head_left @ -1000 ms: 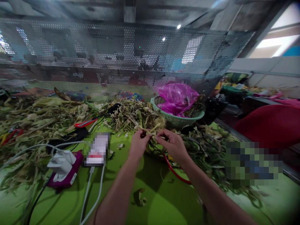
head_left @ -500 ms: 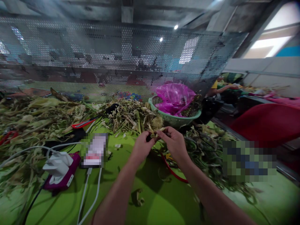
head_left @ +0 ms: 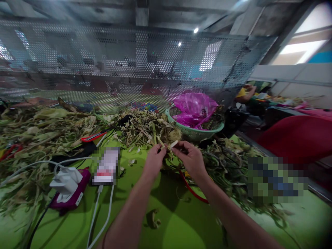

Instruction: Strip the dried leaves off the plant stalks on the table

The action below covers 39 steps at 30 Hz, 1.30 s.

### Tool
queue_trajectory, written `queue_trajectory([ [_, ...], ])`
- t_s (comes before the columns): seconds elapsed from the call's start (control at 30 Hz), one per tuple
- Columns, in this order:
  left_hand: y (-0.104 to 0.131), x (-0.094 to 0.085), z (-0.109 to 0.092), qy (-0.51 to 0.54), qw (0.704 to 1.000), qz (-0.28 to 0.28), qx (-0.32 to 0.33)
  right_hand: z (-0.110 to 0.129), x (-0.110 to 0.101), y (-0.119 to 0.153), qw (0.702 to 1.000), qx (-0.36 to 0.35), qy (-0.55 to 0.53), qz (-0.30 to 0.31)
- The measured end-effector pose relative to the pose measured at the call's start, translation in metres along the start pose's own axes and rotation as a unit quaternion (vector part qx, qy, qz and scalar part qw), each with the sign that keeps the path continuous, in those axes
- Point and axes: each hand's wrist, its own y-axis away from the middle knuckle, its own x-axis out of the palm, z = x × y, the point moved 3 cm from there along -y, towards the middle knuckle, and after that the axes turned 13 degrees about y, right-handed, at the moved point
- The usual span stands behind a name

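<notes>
Near edge: green surface (head_left: 192,231) with a curled dry scrap (head_left: 156,220) lying on it. Left side: purple power strip (head_left: 71,204) carrying white plugs (head_left: 64,181); beside it, a phone (head_left: 106,166), screen pixelated, with white cables (head_left: 110,211) running toward the near edge. A curved red band (head_left: 190,190) passes partly behind the right forearm.

Mid-surface: left hand (head_left: 155,159) and right hand (head_left: 191,157) close together. Left grip: thumb and fingertips pinched on pale plant strips (head_left: 173,144). Right grip: likewise pinched on the strips, which lie between the hands, ends projecting upward. Exact finger contact partly hidden.

Beyond: orange-red cutter (head_left: 93,137) to the left; dried plant heap (head_left: 140,128) just past the hands; light-green basket (head_left: 199,133) to the right, holding a magenta plastic bag (head_left: 194,107). Farthest: perforated metal screen (head_left: 116,55) across the back, lights and concrete beams above.
</notes>
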Motion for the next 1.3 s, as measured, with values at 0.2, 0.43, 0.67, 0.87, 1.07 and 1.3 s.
queue_trajectory([
  [0.2, -0.001, 0.003, 0.0, -0.143, 0.987, 0.037, 0.06, 0.003, -0.005, 0.001, 0.998, -0.011, 0.054, -0.039],
  [0.43, -0.002, 0.001, -0.002, -0.205, 0.976, 0.007, 0.078, 0.004, -0.004, 0.001, 0.997, -0.017, 0.065, -0.022],
  [0.67, 0.002, -0.003, 0.003, 0.041, 0.999, -0.029, -0.006, 0.009, 0.002, 0.003, 0.997, -0.025, 0.078, -0.011],
  [0.87, 0.003, 0.002, 0.005, 0.138, 0.99, -0.014, -0.039, -0.001, 0.008, 0.001, 0.998, 0.041, -0.029, 0.029],
  [1.07, 0.004, 0.003, 0.006, 0.163, 0.985, -0.012, -0.054, -0.01, 0.019, 0.002, 0.966, 0.169, -0.179, 0.077],
  [1.3, 0.001, -0.002, 0.006, 0.131, 0.99, -0.04, -0.045, -0.002, 0.018, 0.003, 0.991, 0.067, -0.075, 0.087],
])
